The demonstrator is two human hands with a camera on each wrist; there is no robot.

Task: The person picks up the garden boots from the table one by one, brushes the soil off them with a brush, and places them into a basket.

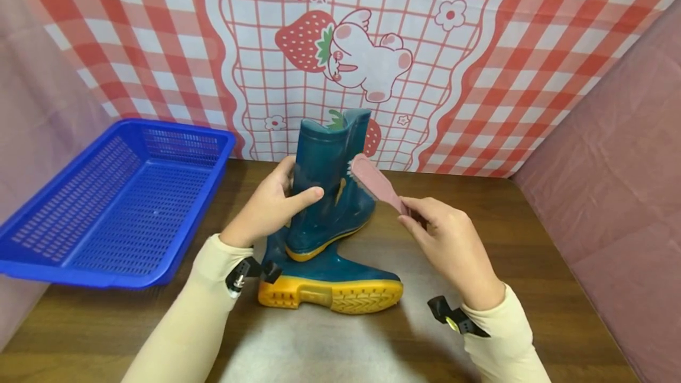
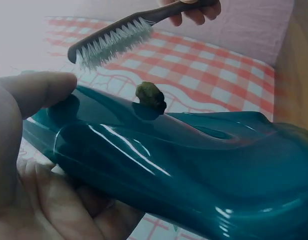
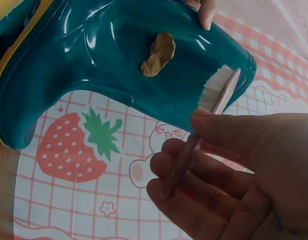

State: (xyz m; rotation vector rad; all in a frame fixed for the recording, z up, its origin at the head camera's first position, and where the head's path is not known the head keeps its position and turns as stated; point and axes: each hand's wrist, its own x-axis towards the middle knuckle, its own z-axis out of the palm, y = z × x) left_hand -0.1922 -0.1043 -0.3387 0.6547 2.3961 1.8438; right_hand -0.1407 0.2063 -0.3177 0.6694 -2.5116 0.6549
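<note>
My left hand (image 1: 271,203) grips the shaft of a teal rubber boot (image 1: 319,176) with a yellow sole, thumb across the near side. That boot stands upright, its toe pointing right and away. On its shaft sticks a brown, mud-like lump (image 3: 159,54). A pink brush (image 1: 372,179) with white bristles is pinched by its handle in my right hand (image 1: 447,241). Its bristles face the shaft, close to the lump, and stand a little off the surface in the left wrist view. A second boot (image 1: 330,282) lies on its side in front, yellow tread toward me.
A blue plastic basket (image 1: 183,241) with slatted walls sits at the left on the brown wooden table (image 1: 479,347). Behind the boots hangs a red-and-white strawberry cloth (image 1: 447,75). Pink cloth (image 1: 617,152) covers the right side.
</note>
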